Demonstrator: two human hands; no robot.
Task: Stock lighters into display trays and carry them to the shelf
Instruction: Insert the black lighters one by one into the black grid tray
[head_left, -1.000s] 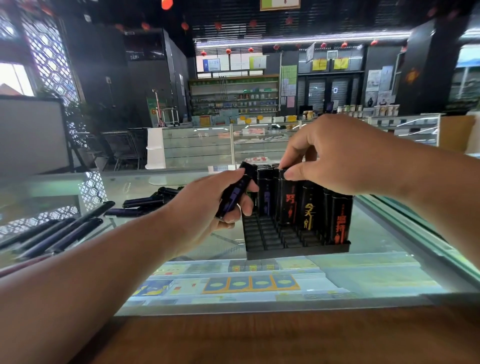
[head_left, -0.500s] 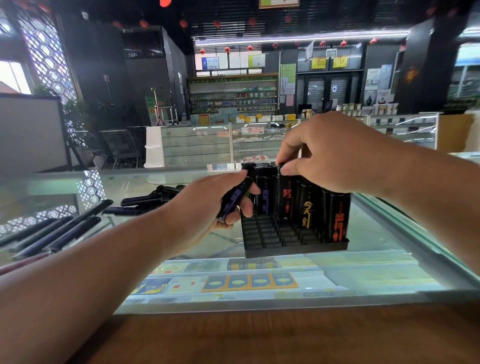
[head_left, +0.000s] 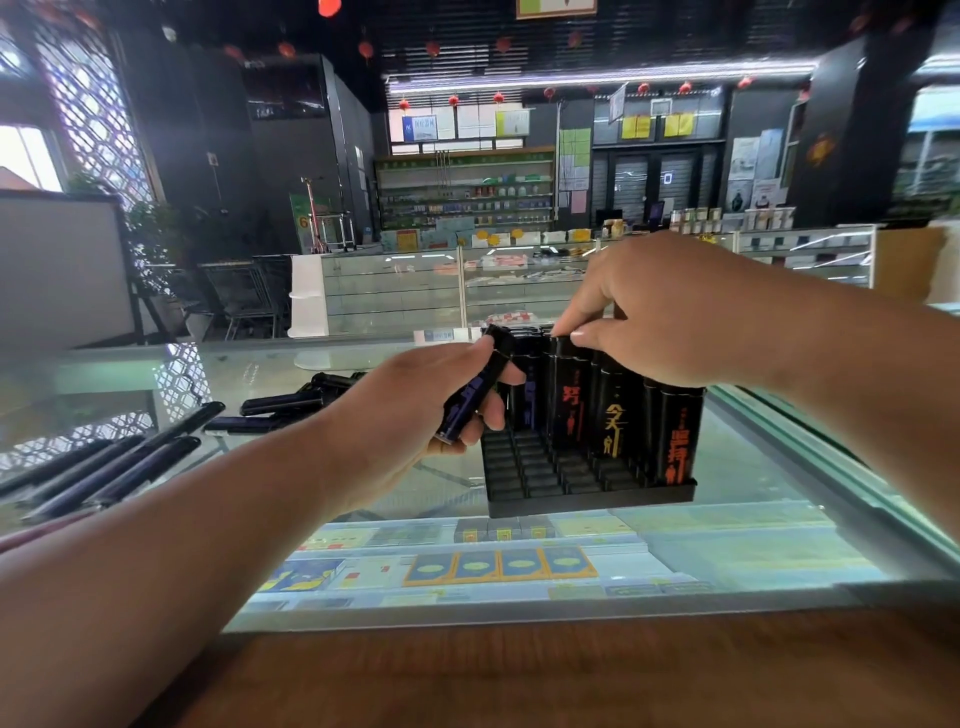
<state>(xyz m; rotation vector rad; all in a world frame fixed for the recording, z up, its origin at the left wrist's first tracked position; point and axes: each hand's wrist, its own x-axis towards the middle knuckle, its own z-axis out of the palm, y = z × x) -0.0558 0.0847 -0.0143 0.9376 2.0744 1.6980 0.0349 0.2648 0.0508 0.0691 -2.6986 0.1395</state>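
Likely light, rigid, slick: left grip clamps purple lighter mid-body, right grip pinches top of slotted lighter in display tray.

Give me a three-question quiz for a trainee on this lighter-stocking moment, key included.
1. True or false: the left hand holds a lighter tilted, not yet in a slot of the display tray.
2. The tray's empty slots are in its: A) near-left part; B) far-right part; C) nowhere, it is full.
3. What does the right hand pinch?

Key: 1 true. 2 A. 3 the top of a red-printed lighter standing in the tray.
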